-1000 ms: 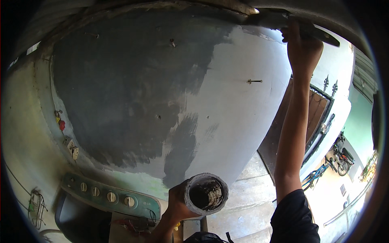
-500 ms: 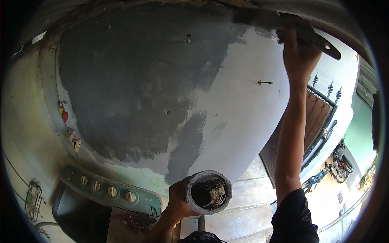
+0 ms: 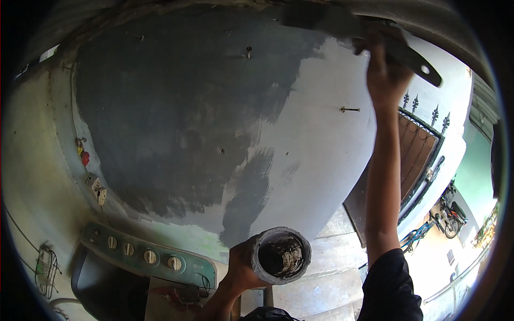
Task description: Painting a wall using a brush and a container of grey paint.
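My right hand point(image 3: 388, 80) is raised at the upper right, its fingers wrapped round the dark handle of a wide paintbrush point(image 3: 415, 60). The bristle end, blurred, lies against or close to the top of the wall point(image 3: 332, 139); contact is hard to make out. Dark grey paint point(image 3: 176, 107) covers the wall's left and middle, ending in a ragged edge against the pale right part. Low in the middle, my left hand point(image 3: 241, 267) grips a round paint container point(image 3: 306, 254) with a crusted grey rim. Its mouth faces up, showing a dark inside with pale smears.
A washing machine point(image 3: 136, 257) with several knobs stands at the lower left, below a wall socket point(image 3: 96, 188). A bolt point(image 3: 349, 109) and a metal fitting point(image 3: 249, 52) stick out of the wall. At the right are a spiked metal gate point(image 3: 417, 139) and a parked motorbike point(image 3: 454, 220).
My right hand and the paintbrush have moved left along the top of the wall. My left hand and the container have shifted slightly right.
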`<state>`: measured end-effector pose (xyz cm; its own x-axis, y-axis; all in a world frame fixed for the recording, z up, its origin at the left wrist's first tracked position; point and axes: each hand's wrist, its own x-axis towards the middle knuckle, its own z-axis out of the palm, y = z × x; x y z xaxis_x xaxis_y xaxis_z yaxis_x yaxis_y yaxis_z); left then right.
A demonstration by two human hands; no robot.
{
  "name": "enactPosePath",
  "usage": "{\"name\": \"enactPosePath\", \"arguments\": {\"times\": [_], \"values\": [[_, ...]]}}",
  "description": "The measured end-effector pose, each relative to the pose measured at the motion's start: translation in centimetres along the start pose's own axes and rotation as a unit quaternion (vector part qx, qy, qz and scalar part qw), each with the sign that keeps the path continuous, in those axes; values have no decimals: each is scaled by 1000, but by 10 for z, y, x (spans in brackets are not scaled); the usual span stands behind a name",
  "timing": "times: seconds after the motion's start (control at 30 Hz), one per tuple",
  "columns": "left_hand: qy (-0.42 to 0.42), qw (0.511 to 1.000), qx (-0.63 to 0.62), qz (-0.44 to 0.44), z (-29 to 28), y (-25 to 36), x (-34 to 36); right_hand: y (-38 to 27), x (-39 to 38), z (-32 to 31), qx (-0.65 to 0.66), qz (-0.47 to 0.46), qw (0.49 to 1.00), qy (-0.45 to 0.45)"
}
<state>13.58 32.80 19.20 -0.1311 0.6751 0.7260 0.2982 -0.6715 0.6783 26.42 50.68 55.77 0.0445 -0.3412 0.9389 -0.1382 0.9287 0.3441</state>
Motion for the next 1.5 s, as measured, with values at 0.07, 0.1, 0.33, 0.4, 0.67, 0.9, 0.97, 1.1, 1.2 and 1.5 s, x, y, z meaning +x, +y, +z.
{"name": "enactPosePath", "arguments": {"times": [0.07,0.1,0.33,0.4,0.67,0.9,0.97,1.1,1.2,1.5], "values": [[8,1000,8,9,-2,0,3,-1,-3,22,-46,-8,998,-50],[8,1000,7,6,-2,3,4,0,-4,24,-123,-11,989,-80],[24,999,22,21,-9,7,4,-19,-1,-40,-194,71,978,7],[35,999,17,21,-13,6,5,-24,9,-10,-102,53,992,59],[45,995,60,65,-19,11,6,6,51,111,-29,122,992,35],[69,997,17,35,-28,18,1,-15,51,96,-208,144,967,33],[73,997,-19,29,-27,20,5,-10,48,110,-79,53,989,116],[54,997,15,46,-25,25,8,-6,49,125,-62,113,992,2],[55,996,40,61,-27,28,6,-11,53,119,-243,66,968,14],[48,998,18,39,-26,29,5,-14,57,139,-107,127,986,10]]}}
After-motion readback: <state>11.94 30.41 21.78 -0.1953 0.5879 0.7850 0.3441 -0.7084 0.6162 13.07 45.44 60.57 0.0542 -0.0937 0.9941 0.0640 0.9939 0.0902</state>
